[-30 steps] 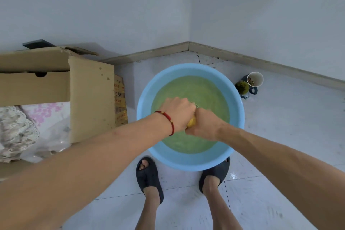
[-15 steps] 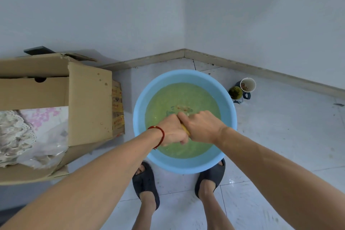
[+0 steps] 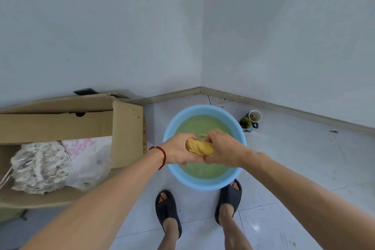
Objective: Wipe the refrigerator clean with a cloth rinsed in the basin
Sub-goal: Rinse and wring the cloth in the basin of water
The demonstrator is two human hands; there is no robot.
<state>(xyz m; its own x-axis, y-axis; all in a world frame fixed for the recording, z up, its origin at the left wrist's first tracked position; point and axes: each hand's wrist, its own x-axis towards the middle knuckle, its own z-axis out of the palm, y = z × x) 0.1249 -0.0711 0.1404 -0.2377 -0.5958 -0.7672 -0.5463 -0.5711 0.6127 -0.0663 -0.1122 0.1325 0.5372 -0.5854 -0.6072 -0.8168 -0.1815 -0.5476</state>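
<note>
A light blue basin [image 3: 205, 185] of greenish water stands on the tiled floor in the room's corner, just beyond my slippered feet. Above the water I hold a yellow cloth [image 3: 199, 147], twisted into a tight roll. My left hand [image 3: 177, 151], with a red cord at the wrist, grips the cloth's left end. My right hand [image 3: 224, 151] grips its right end. Both hands hover over the basin's near half. The refrigerator is not in view.
An open cardboard box [image 3: 125, 134] with lace fabric and plastic-wrapped linen stands left of the basin, almost touching it. Two small cups [image 3: 251, 121] sit on the floor at the basin's far right. White walls meet just behind the basin.
The cloth, mostly hidden between my fists before, now shows as a twisted roll as my hands have drawn slightly apart. My head has lifted, showing more wall.
</note>
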